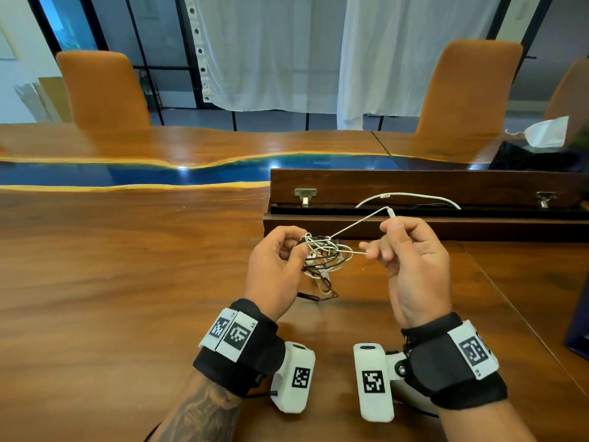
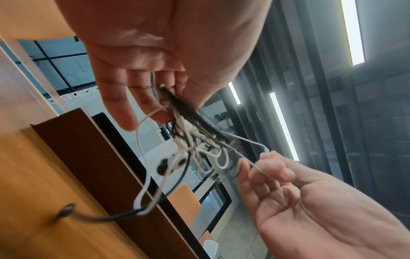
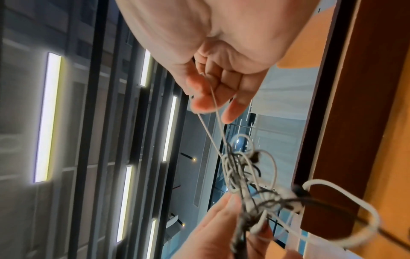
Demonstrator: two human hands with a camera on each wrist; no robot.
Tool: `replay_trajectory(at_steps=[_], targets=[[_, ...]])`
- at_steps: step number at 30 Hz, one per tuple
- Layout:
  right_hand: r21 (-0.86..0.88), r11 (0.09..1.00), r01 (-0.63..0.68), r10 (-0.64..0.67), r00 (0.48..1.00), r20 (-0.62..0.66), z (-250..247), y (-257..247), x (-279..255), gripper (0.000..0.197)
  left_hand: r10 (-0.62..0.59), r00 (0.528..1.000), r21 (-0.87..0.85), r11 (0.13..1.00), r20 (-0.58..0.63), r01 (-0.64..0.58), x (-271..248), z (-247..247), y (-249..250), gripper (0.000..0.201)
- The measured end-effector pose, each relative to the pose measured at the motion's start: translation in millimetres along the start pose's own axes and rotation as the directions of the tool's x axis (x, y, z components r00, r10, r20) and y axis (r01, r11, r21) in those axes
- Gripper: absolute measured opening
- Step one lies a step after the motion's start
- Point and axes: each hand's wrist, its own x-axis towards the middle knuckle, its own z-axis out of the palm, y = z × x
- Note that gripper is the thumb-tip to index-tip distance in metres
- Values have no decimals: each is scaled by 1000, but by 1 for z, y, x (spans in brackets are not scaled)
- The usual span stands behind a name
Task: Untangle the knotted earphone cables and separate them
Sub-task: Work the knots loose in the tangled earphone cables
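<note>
A knot of white and black earphone cables (image 1: 322,255) hangs above the wooden table (image 1: 111,282). My left hand (image 1: 280,260) pinches the knot (image 2: 188,133) at its left side between thumb and fingers. My right hand (image 1: 411,256) holds a white strand (image 1: 357,224) that runs taut from the knot up to a small white plug (image 1: 391,213) above my fingers. The same white strand (image 3: 213,122) passes between thumb and forefinger in the right wrist view. A black cable end (image 1: 310,296) trails down onto the table. White earbuds (image 2: 175,163) dangle below the knot.
A dark wooden cable box (image 1: 414,199) with its lid raised stands just behind my hands, a white charging cable (image 1: 411,196) looping out of it. Two orange chairs (image 1: 102,87) stand across the table. A white tissue pack (image 1: 545,130) lies at far right.
</note>
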Motion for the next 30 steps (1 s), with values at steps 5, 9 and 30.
replay_trajectory(at_steps=[5,9,30], targets=[[-15,1000,-14,14,1000,-24,-1,-1,1,14,-1,1000,1,1000,-5,1,-1,0,1,18],[-129,991,-36,33,999,-25,-4,5,2,13,33,999,0,999,-3,-33,-6,5,5,19],[-444,892,88,89,927,364,-2,16,-8,27,-69,996,-284,956,48,80,-7,5,16,14]])
